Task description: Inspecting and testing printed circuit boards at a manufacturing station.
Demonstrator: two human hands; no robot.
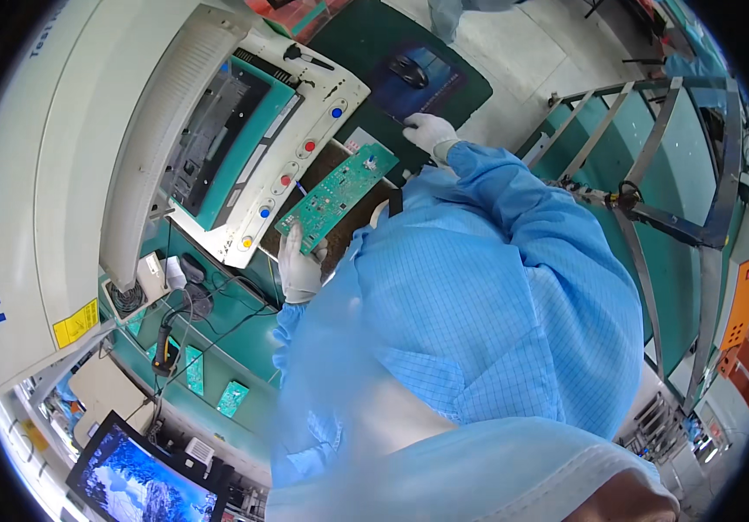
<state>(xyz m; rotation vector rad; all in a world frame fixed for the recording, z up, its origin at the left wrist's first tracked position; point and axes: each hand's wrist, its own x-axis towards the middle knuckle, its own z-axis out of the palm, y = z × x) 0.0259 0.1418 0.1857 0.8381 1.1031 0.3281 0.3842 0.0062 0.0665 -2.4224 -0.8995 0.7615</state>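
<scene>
My left hand [299,268], in a white glove, grips the near end of a long green circuit board [332,196], its fingers lying over the board's edge. Small components dot the board, which slants up and to the right over a brown surface in front of a machine. My right hand [432,136], also gloved in white, is apart from the board's far end, beside a dark mouse pad [444,85]. Its fingers are loosely bent and slightly parted, with nothing visible in them. A black computer mouse [409,71] lies on the pad.
The pale machine [292,152], with coloured push buttons and a raised lid [152,148], stands at the left. Below it are a handheld scanner [165,350], cables, smaller green boards [232,398] and a monitor [148,470]. A metal-framed rack [631,209] stands at the right.
</scene>
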